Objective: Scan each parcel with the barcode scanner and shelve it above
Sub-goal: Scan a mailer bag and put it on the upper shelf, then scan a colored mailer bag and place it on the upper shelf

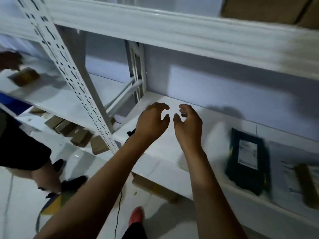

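On the lower shelf at left lie small brown boxes (79, 135). Over the white shelf (215, 144) the left hand (151, 125) and right hand (188, 126) hover close together, fingers loosely curled and holding nothing. Further right a dark parcel (248, 161) lies flat on that shelf, label up. It looks like a light, soft, slick mailer, best pinched by its long edges. No scanner shows.

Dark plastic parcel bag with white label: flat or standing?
Flat: the dark plastic parcel bag lies on the white metal shelf, label up.

Dark labelled parcel (247, 161) flat on shelf (162, 152)
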A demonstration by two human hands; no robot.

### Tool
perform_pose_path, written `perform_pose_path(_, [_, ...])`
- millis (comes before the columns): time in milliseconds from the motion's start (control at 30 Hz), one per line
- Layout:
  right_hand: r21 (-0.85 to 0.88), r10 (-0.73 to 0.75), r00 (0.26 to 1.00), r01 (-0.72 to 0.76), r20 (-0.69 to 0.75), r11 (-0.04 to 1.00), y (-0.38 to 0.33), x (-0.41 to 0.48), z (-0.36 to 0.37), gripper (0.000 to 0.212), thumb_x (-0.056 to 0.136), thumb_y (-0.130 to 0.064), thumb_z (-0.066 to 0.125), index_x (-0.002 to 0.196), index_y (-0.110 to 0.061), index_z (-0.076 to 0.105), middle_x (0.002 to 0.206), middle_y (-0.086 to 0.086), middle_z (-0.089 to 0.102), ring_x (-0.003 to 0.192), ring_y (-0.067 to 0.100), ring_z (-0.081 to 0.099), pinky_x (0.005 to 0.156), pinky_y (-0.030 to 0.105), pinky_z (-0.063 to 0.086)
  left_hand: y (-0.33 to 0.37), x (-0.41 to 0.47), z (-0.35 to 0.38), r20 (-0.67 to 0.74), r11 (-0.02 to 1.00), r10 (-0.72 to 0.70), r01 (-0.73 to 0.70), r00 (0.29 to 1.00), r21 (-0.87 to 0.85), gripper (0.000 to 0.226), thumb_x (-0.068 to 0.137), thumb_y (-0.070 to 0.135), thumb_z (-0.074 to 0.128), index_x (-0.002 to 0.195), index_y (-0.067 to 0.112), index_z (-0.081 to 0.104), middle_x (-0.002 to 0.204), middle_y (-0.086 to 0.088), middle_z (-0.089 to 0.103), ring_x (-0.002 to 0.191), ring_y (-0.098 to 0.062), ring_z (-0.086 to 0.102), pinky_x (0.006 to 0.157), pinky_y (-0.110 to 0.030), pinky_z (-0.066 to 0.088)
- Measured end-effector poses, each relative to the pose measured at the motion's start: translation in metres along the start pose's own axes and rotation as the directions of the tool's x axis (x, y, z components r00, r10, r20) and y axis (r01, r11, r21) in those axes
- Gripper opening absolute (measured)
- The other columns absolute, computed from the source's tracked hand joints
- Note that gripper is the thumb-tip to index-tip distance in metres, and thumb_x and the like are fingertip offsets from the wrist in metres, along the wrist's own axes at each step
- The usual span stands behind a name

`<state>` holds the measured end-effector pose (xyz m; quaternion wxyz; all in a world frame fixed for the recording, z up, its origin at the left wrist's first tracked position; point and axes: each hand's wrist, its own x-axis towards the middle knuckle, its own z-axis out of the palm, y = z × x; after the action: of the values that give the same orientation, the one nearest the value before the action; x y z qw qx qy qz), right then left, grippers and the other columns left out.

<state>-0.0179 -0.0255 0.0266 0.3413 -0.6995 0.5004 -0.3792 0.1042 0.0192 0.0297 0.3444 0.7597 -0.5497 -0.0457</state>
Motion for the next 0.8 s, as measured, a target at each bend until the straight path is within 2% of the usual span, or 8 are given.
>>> perform_pose_path(167, [-0.069,0.156,0.981,-0.149,0.115,0.986,0.001,0.012,0.081,0.037,0.098,-0.022,0.063,0.134,-0.019,0.06,0.13,-0.001,0.066,0.118,0.017,0.062,0.101,0.037,0.052,-0.1,0.029,0.012,0.189,0.985,-0.165,0.172,0.968,-0.023,0.022,0.089,0.02,0.069,0.111,0.019,0.074,0.107,-0.004,0.075,0.097,-0.025,0.07,0.084,-0.037,0.058])
perform_pose_path(233, [-0.09,0.239,0.954,-0.226,0.179,0.97,0.009,0.016,0.104,0.038,0.097,-0.022,0.062,0.134,-0.019,0.06,0.128,-0.001,0.066,0.118,0.019,0.062,0.1,0.037,0.052,-0.13,0.032,0.024,0.245,0.963,-0.258,0.268,0.935,-0.009,0.023,0.089,0.026,0.072,0.111,0.02,0.071,0.108,-0.007,0.073,0.1,-0.028,0.069,0.085,-0.039,0.057])
perform_pose_path(333, [-0.127,0.344,0.897,-0.321,0.276,0.938,0.02,0.02,0.133,0.03,0.095,-0.021,0.06,0.124,-0.017,0.062,0.112,-0.001,0.065,0.11,0.023,0.064,0.086,0.032,0.05,-0.169,0.032,0.043,0.323,0.901,-0.43,0.422,0.843,0.099,0.061,0.089,0.042,0.077,0.137,0.01,0.058,0.127,-0.018,0.065,0.12,-0.035,0.062,0.097,-0.04,0.051])
perform_pose_path(400, [-0.133,0.39,0.86,-0.366,0.328,0.921,0.029,0.022,0.153,0.032,0.092,-0.019,0.059,0.124,-0.016,0.063,0.113,0.002,0.068,0.109,0.025,0.064,0.082,0.03,0.046,-0.191,0.032,0.056,0.369,0.87,-0.492,0.463,0.789,0.169,0.07,0.09,0.044,0.075,0.143,0.008,0.047,0.13,-0.022,0.06,0.123,-0.039,0.058,0.1,-0.045,0.051])
perform_pose_path(500, [-0.164,0.462,0.761,-0.438,0.455,0.884,0.043,0.025,0.179,0.034,0.091,-0.02,0.064,0.125,-0.016,0.06,0.114,0.007,0.068,0.109,0.029,0.065,0.085,0.035,0.051,-0.209,0.034,0.064,0.418,0.854,-0.52,0.467,0.745,0.23,0.066,0.088,0.036,0.075,0.138,0.008,0.042,0.124,-0.022,0.06,0.119,-0.041,0.06,0.095,-0.047,0.053])
perform_pose_path(600, [-0.029,0.607,0.578,-0.711,0.545,0.703,0.059,0.026,0.196,0.032,0.093,-0.014,0.063,0.122,-0.017,0.052,0.116,0.016,0.065,0.101,0.028,0.062,0.085,0.043,0.057,-0.213,0.038,0.071,0.441,0.873,-0.485,0.391,0.755,0.291,0.073,0.083,0.031,0.079,0.14,0.011,0.038,0.126,-0.018,0.058,0.121,-0.039,0.057,0.091,-0.046,0.05])
perform_pose_path(667, [0.084,0.635,0.558,-0.783,0.535,0.617,0.068,0.032,0.204,0.03,0.094,-0.012,0.06,0.123,-0.003,0.058,0.123,0.024,0.066,0.1,0.029,0.064,0.078,0.039,0.06,-0.212,0.046,0.078,0.479,0.901,-0.433,0.349,0.764,0.259,0.076,0.083,0.025,0.077,0.144,0.014,0.033,0.12,-0.017,0.062,0.114,-0.038,0.062,0.085,-0.044,0.05])
perform_pose_path(800, [0.258,0.646,0.585,-0.806,0.491,0.533,0.07,0.037,0.213,0.026,0.097,-0.011,0.053,0.116,-0.002,0.068,0.111,0.021,0.072,0.097,0.032,0.069,0.081,0.042,0.06,-0.197,0.054,0.089,0.515,0.904,-0.407,0.415,0.755,0.106,0.062,0.088,0.014,0.067,0.14,0.009,0.033,0.11,-0.019,0.069,0.104,-0.039,0.067,0.078,-0.039,0.048])
